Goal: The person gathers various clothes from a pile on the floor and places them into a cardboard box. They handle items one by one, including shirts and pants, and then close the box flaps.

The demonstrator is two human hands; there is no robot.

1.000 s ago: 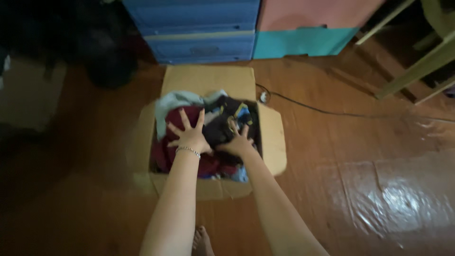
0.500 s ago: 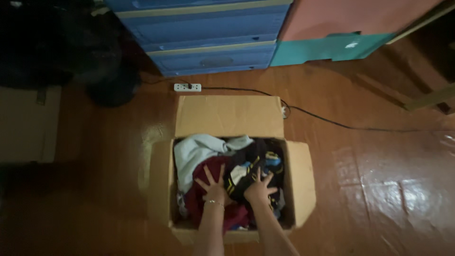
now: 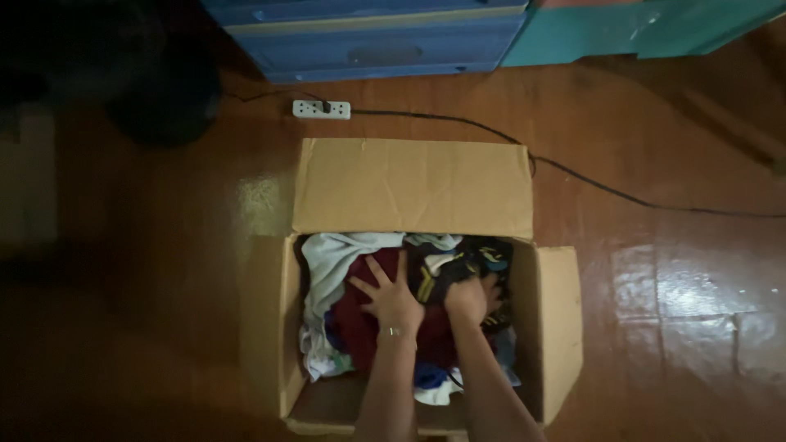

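- While both of our hands are down inside the cardboard box [image 3: 278,344], we judge the step in hand to be pressing the heap of clothes flat; the box stands on the wooden floor [image 3: 671,278] with its four flaps folded out.
- Farthest left in the box lies one white garment [image 3: 332,266], bunched against the left wall and untouched by either hand.
- Next comes one dark red garment [image 3: 360,327], and our left hand [image 3: 393,301] lies flat on top of it, fingers [image 3: 378,272] spread wide and holding nothing; a thin band sits at that wrist.
- Just right of it, our right hand [image 3: 468,299] rests on one dark patterned garment [image 3: 458,263]; its fingers curl down into the cloth, but the light is dim and we cannot tell whether they grip it or only push.
- Under the wrists a bit of blue cloth [image 3: 430,376] shows, possibly part of another piece.
- Counted: one box, two hands, at least four garments.
- As for the next move, we judge it calls for an even downward push with both palms, so the heap sits below the box's rim.
- Beyond the box, one white power strip [image 3: 321,109] with its black cable [image 3: 622,195] lies on the floor, before one blue drawer unit [image 3: 385,41].
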